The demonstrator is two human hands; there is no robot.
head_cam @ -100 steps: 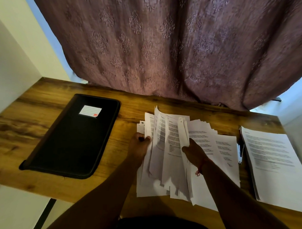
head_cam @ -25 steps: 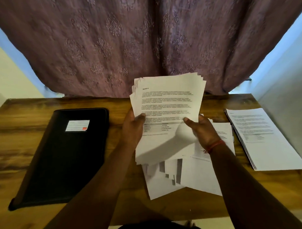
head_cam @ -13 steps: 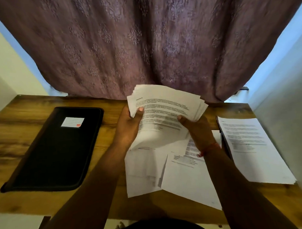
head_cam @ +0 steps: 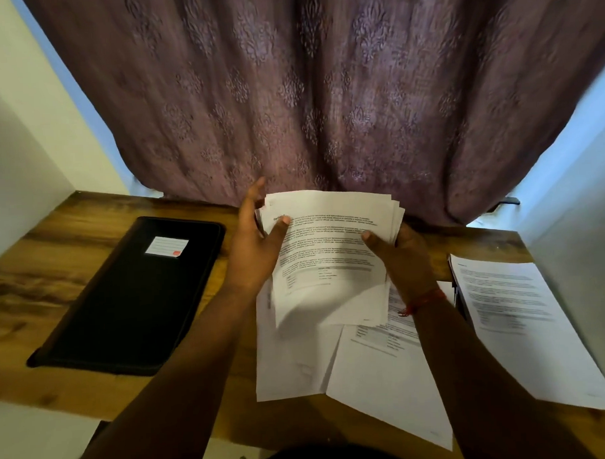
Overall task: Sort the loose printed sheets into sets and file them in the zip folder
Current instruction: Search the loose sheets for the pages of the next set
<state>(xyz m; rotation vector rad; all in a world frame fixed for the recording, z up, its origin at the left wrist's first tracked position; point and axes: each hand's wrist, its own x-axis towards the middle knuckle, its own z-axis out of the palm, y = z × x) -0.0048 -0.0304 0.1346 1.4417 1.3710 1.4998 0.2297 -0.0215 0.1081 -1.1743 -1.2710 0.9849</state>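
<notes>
Held bundle: a thick sheaf of white printed sheets (head_cam: pixel 329 259) is lifted off the wooden table (head_cam: pixel 56 289), tilted toward the camera, its edges fanned and uneven at the upper right.
Left hand: the left hand (head_cam: pixel 255 251) grips the sheaf's left edge — thumb laid across the printed face, fingers behind and partly straightened above the top corner.
Right hand: the right hand (head_cam: pixel 403 256), with a red thread at the wrist, holds the right edge, thumb on the front and fingers hidden behind the paper.
Loose sheets on the table: several white printed pages (head_cam: pixel 360 361) lie overlapped and skewed directly beneath the held sheaf, near the table's front edge.
Set aside: a squared stack of white printed sheets (head_cam: pixel 524 328) rests at the right end of the table, apart from the loose pages — it looks like one finished set, though its contents cannot be read.
Zip folder: the black rectangular zip folder with a white label (head_cam: pixel 132 297) lies flat at the left of the table, closed as far as can be seen, with no paper on or in it.
Backdrop: a mauve patterned curtain (head_cam: pixel 323 91) hangs behind the table.
Done so far: apparently one set stacked, a second being gathered in the hands.
Left to do: square the held sheaf, sort the pages still loose, open the folder and file every set. By my estimate the task is under halfway.
</notes>
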